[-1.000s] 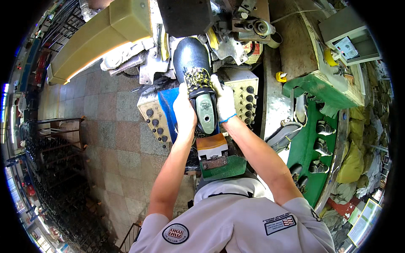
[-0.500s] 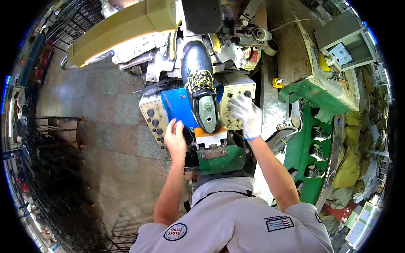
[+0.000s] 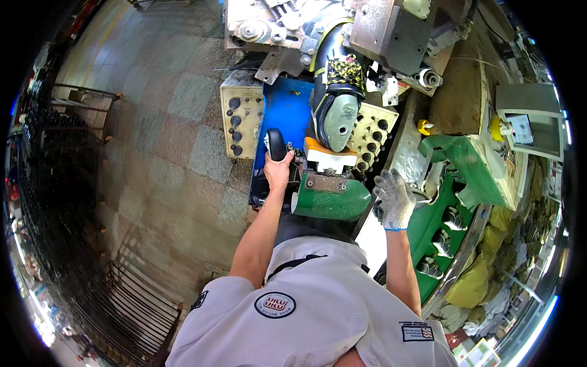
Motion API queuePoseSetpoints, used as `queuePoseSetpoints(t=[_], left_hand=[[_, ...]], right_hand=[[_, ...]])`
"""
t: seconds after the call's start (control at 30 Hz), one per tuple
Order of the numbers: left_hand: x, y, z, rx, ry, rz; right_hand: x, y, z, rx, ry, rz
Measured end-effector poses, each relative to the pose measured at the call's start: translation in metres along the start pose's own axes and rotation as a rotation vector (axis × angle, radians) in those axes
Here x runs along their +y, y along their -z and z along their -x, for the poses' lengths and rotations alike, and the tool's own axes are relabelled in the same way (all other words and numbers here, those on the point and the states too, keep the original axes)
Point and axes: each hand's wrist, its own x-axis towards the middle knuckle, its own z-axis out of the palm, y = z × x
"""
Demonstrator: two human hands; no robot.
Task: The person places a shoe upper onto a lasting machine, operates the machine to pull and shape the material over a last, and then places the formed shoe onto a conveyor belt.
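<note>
A black shoe upper [image 3: 327, 110] with black-and-yellow laces sits in the machine on a grey-green last [image 3: 342, 119]. Metal clamps [image 3: 306, 49] surround its toe end, and its heel end rests by an orange pad [image 3: 330, 150]. To the left, my bare left hand [image 3: 278, 171] is closed round the near end of a black rounded piece [image 3: 276, 144], whose kind I cannot make out, in front of a blue panel [image 3: 286, 113]. My gloved right hand [image 3: 394, 199] is open and holds nothing, its fingers stretched out, beside the green-covered cushion.
Control boxes with black knobs [image 3: 242, 113] flank the shoe. A green cushion [image 3: 333, 199] stands close before my body. On the right, a green rack [image 3: 422, 229] carries several shoes, beneath a workbench [image 3: 471, 165]. Dark racks [image 3: 61, 159] stand at left.
My left hand has closed on the black rounded piece. My right hand has drawn back from the knobs toward the green rack. Clamps now cover the shoe's toe end, and the view has shifted.
</note>
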Motion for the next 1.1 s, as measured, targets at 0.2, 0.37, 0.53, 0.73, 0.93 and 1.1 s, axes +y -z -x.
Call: queuePoseSetpoints(t=[0.2,0.37,0.53,0.73,0.93,1.1], left_hand=[[0.015,0.072,0.024,-0.213,-0.081,0.198],[0.134,0.204,0.067,-0.4,-0.139,0.122],[0.269,0.179,0.124,-0.828,-0.303,0.449],[0.285,0.061,0.183,-0.679,-0.285,-0.146],[0.276,0.058,0.101,-0.054,-0.837,-0.451],[0.282,-0.001,0.07,0.132,-0.709,-0.658]], right_hand=[[-0.019,0.009,0.004,-0.119,-0.014,-0.025],[-0.054,-0.022,0.032,-0.263,0.084,0.059],[-0.077,-0.075,0.049,-0.617,0.203,-0.064],[-0.051,-0.003,0.002,-0.417,-0.087,-0.454],[-0.027,0.306,0.051,0.358,-0.068,-0.327],[0.021,0.512,0.165,0.829,-0.155,-0.12]])
